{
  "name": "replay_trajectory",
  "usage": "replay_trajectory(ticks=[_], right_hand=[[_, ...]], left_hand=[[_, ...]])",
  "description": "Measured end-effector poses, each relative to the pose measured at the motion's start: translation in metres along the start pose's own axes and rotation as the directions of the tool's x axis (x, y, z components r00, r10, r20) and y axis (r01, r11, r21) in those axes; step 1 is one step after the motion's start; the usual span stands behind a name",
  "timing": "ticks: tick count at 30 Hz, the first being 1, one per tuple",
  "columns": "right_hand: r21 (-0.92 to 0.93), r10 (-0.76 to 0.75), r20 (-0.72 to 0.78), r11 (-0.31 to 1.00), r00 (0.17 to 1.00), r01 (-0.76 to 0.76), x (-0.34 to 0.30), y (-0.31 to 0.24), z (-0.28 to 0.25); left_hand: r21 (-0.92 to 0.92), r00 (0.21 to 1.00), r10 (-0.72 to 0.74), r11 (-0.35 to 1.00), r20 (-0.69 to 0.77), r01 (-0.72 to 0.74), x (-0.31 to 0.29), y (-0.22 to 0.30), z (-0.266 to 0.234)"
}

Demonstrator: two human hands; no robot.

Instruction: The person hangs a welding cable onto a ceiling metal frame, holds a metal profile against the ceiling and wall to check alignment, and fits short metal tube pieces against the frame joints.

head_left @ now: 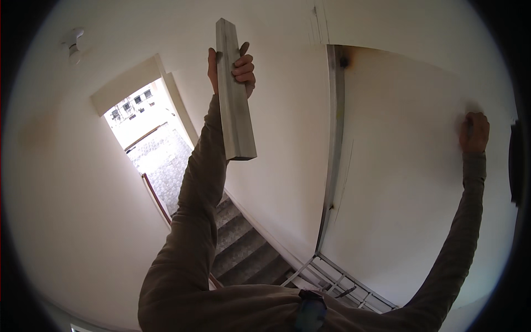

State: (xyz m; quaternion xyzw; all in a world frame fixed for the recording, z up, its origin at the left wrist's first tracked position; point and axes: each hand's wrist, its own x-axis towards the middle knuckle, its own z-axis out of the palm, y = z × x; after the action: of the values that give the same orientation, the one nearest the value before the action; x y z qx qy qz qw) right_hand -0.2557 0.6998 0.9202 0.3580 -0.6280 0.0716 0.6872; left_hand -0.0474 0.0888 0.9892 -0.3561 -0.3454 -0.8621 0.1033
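Observation:
My left hand (pixel 244 69) is raised high, its fingers wrapped round a short length of grey rectangular metal tube (pixel 235 110). The tube stands almost upright, its lower end tilted slightly to the right, in front of my left forearm. Far to the right, my right hand (pixel 474 133) is closed against or very near the pale wall (pixel 404 138), with a shadow beside it. Whatever its curled fingers may hold is hidden. Between the two hands a long grey metal upright (pixel 336 110) runs down the wall, with brown scorch marks near its top and lower down.
Below, a welded metal frame (pixel 354 288) meets the foot of the upright. Concrete stairs (pixel 243 243) descend beside a reddish handrail (pixel 156 199) toward a bright doorway (pixel 146 130). A bulb (pixel 73 47) is fixed at upper left. Something dark (pixel 515 163) stands at the right edge.

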Motion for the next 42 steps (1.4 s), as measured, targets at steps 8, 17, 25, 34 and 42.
replay_trajectory(ticks=[8, 17, 25, 34, 42], right_hand=[[-0.159, -0.076, 0.005, 0.984, 0.997, 0.076, -0.041, 0.062, 0.011], [-0.132, 0.013, -0.017, 0.991, 1.000, -0.015, -0.044, 0.061, 0.010], [-0.004, 0.011, -0.061, 1.000, 0.998, -0.012, -0.001, -0.006, -0.014], [-0.006, 0.180, -0.012, 0.984, 0.984, -0.180, 0.016, -0.016, -0.032], [0.396, -0.291, 0.917, 0.588, 0.272, -0.705, 0.076, -0.291, -0.027]], left_hand=[[-0.418, 0.831, 0.060, 0.883, 0.553, 0.214, -0.025, -0.022, -0.037], [-0.357, 0.848, 0.054, 0.919, 0.527, 0.164, -0.044, -0.017, -0.025], [-0.167, 0.919, 0.015, 0.984, 0.393, 0.055, -0.079, -0.033, 0.015], [0.977, 0.943, -0.265, -0.130, -0.200, 0.170, -0.107, -0.095, 0.056], [0.474, 0.751, -0.647, -0.625, 0.131, -0.621, -0.101, -0.145, 0.085]])
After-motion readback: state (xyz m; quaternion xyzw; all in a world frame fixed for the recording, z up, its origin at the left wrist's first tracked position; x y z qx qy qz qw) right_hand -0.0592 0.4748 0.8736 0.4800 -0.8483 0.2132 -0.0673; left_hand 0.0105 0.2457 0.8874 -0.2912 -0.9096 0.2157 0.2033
